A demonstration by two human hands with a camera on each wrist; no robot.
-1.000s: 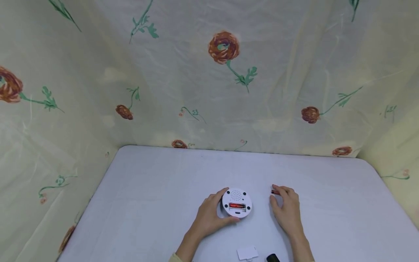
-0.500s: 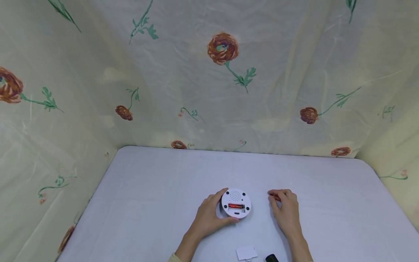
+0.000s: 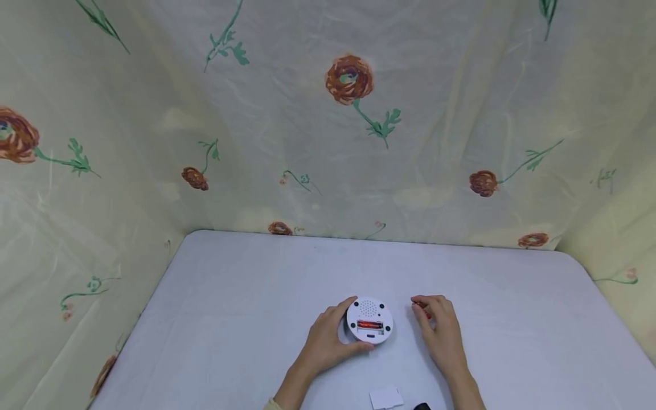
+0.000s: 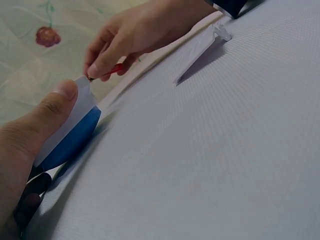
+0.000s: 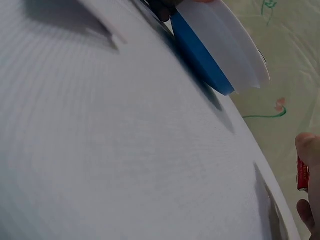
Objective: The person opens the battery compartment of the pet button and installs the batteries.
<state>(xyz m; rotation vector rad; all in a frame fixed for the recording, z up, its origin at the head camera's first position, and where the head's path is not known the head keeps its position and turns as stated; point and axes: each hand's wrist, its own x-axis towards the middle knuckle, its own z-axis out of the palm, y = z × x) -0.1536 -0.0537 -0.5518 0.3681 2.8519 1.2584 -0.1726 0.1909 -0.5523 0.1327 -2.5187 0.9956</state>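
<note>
Nearest my head camera, a white rectangular piece [image 3: 386, 398] lies on the tabletop [image 3: 246, 296] beside a partly visible dark object [image 3: 422, 406]. Beyond, I see the left hand [image 3: 327, 339] gripping a round white device [image 3: 369, 310] by its rim, a red battery [image 3: 370, 325] in its recess. Just right, apart from it, the right hand [image 3: 442, 329] pinches a second battery [image 5: 302, 174]. Floral cloth [image 3: 307, 131] hangs behind.

The round device [image 3: 368, 311] looks like smooth plastic to me, the battery [image 5: 302, 175] glossy-skinned, the table covering [image 4: 200, 160] a matt, finely ribbed cloth; from this far off I can't tell whether the creased, faintly shiny curtain [image 3: 302, 125] is cloth or plastic
</note>
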